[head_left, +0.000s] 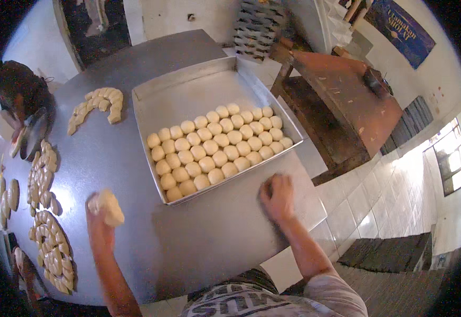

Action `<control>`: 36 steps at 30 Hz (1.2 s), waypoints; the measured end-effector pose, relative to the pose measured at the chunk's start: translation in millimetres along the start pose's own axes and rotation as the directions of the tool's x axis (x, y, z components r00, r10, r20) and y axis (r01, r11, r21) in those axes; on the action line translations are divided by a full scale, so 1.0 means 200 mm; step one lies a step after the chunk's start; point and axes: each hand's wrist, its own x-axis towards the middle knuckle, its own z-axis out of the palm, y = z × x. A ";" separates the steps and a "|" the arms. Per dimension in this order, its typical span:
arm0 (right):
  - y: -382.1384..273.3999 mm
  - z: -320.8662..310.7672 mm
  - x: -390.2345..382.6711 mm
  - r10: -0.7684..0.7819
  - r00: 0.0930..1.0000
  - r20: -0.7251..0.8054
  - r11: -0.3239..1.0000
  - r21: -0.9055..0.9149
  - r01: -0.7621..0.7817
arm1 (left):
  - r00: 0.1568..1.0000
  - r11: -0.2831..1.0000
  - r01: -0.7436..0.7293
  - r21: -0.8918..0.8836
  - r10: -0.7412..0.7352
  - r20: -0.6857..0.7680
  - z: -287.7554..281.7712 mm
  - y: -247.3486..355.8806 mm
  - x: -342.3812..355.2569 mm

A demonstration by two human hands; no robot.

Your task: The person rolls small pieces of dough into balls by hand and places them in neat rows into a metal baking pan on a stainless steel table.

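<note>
My left hand (97,222) is closed around a pale lump of dough (111,208), held over the metal table (198,243). On the right, my right hand (279,199) rests low at the table surface with curled, slightly blurred fingers. Whatever lies under its palm is hidden. Between and beyond my hands stands a large shallow metal tray (198,95). Several rows of round dough balls (209,148) fill its near part, while its far part shows bare metal.
Cut dough pieces lie in a curved strip (97,103) and in piles (51,248) at the left. A co-worker (27,105) handles dough at the far left; another person's arm (24,264) shows lower left. Beyond the table's right edge stands a brown wooden table (346,90).
</note>
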 end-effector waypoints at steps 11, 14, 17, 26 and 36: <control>0.01 -0.26 1.05 0.249 0.905 -0.345 0.518 0.837 0.177 | 0.943 0.976 -0.159 -0.151 0.105 -0.315 0.56 -0.19 -0.56; 0.07 0.15 1.25 0.115 0.962 0.247 0.984 0.106 -0.144 | 0.934 0.971 -0.221 -0.089 0.184 -0.306 0.76 -0.20 -0.58; -0.13 0.21 1.03 0.028 0.989 -0.148 0.752 0.654 0.077 | 0.904 0.956 -0.287 -0.060 0.250 -0.348 0.88 -0.12 -0.59; -0.32 -0.25 -0.06 -0.374 0.737 0.563 0.493 0.794 -0.356 | 0.988 0.988 -0.150 0.029 0.151 -0.025 0.92 -0.27 -0.61; -0.68 -0.12 -0.30 -0.220 0.891 0.398 0.285 0.899 -0.331 | 0.995 0.989 -0.071 -0.129 0.062 -0.074 0.58 -0.13 -0.62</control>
